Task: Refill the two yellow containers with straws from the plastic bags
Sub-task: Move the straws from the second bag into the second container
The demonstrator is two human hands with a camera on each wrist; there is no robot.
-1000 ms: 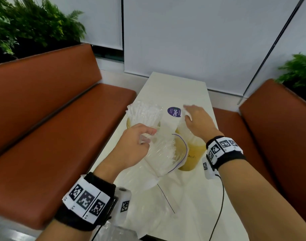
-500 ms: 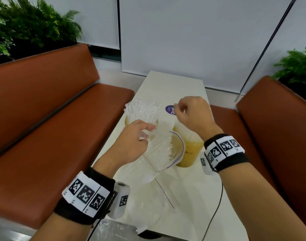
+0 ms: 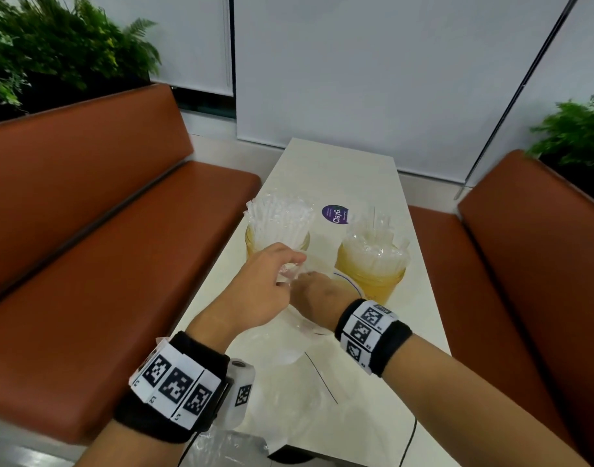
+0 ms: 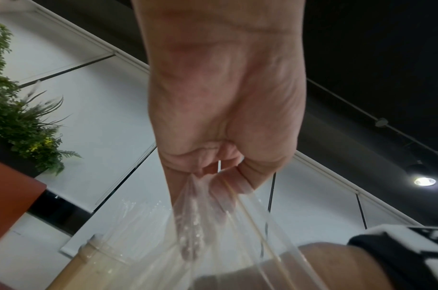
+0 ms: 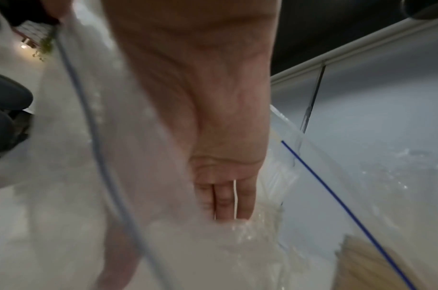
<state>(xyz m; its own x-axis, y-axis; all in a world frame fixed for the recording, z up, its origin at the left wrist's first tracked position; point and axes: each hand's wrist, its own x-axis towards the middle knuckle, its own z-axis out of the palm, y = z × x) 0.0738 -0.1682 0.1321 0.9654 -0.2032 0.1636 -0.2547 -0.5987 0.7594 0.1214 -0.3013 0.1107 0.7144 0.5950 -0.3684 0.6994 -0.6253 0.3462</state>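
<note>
Crumpled spare bags (image 3: 228, 446) lie nearest on the worktop (image 3: 366, 392); just beyond, the left hand (image 3: 267, 291) pinches the clear plastic bag (image 4: 212, 231) open; the right hand (image 3: 317, 299), fingers straight, reaches into it. Straws (image 5: 277, 176) lie lengthwise ahead of those fingers; farther off, the right yellow container (image 3: 373, 264) stands nearer the right hand; the left yellow container (image 3: 277, 235) is already packed.
</note>
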